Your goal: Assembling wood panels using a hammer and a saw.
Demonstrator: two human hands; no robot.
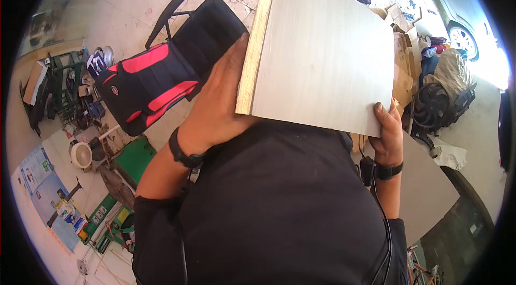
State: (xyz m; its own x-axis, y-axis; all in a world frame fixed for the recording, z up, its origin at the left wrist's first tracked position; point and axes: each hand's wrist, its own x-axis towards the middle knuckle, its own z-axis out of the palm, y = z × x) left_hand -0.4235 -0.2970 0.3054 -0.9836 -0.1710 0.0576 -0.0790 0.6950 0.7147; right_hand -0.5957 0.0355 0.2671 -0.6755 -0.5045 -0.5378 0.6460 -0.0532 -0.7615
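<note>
A pale grey laminated board (322, 48) with faint wood grain is held up in front of my chest, tilted in view. Its left edge (256, 48) shows a rough, yellowish chipboard core. Flat along that edge lies my left hand (217, 97), fingers stretched out and together, the palm side against the board; its thumb is hidden. My right hand (388, 132) grips the board at its near right corner, thumb on the upper face and fingers hidden underneath. Both wrists carry dark bands.
A black and red office chair (161, 78) stands to the left on the stained floor. Cardboard (403, 64) and a black fan (431, 103) lie at the right, near a car wheel (462, 41). A green metal frame (67, 88) stands far left. Another pale panel (427, 191) is beside my right arm.
</note>
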